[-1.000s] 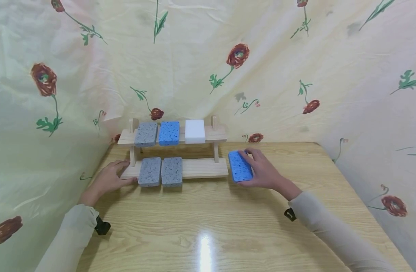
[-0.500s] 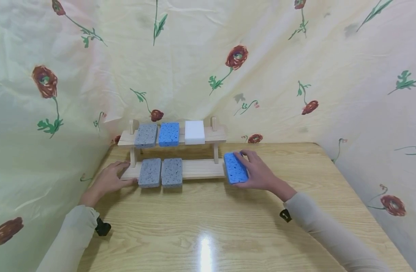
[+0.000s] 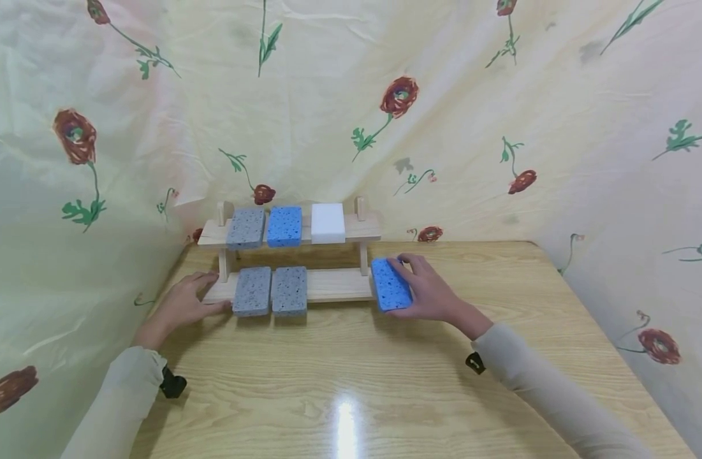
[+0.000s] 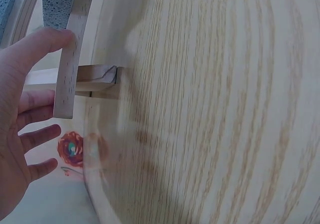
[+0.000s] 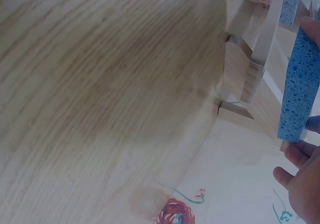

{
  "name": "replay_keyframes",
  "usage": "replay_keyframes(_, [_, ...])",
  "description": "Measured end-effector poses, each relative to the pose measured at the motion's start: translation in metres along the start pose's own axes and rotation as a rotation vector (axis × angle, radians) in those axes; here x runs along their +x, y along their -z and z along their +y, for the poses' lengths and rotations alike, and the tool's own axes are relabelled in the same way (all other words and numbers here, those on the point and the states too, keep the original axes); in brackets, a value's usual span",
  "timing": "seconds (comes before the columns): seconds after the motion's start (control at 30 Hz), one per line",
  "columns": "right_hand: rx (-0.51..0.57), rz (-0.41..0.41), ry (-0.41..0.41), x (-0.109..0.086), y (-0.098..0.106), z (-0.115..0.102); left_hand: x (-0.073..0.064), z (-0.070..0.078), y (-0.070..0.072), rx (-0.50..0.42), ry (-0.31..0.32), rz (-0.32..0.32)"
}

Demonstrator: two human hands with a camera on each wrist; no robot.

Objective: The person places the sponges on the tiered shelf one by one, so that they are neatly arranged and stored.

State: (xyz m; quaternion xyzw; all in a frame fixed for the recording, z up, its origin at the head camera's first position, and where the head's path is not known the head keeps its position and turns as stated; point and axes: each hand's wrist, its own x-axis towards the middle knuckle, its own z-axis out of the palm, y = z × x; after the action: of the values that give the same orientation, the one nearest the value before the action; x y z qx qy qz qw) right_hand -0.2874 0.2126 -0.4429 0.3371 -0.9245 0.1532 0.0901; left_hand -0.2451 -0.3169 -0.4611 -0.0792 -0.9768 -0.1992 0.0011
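Note:
A two-tier wooden rack (image 3: 339,285) stands against the back of the table. My left hand (image 3: 184,303) holds the left end of its lower board; in the left wrist view the thumb (image 4: 47,40) lies on the board's edge (image 4: 68,79), with fingers on the other side. In my right hand (image 3: 433,294), a blue speckled sponge (image 3: 389,287) is gripped between thumb and fingers at the lower board's right end. The right wrist view has that sponge (image 5: 300,84) edge-on, close to the rack; whether it touches the board I cannot tell.
Two grey sponges (image 3: 252,292) sit on the lower board's left half. The upper board carries a grey sponge (image 3: 246,227), a blue sponge (image 3: 284,225) and a white sponge block (image 3: 328,223). Flowered cloth (image 3: 305,127) hangs behind the wooden table (image 3: 305,376).
My right hand has carried the blue sponge leftward, from beside the rack to the lower board's right end. The left hand stays on the board.

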Motion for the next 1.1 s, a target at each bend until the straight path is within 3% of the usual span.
replay_keyframes(0.57, [-0.017, 0.022, 0.036, 0.003, -0.009, -0.011, 0.0, -0.003, -0.004, -0.001, 0.003, 0.001])
replay_keyframes(1.1, [-0.093, -0.013, 0.085, 0.014, -0.017, -0.032, -0.001, 0.0, -0.001, -0.006, -0.027, 0.022])
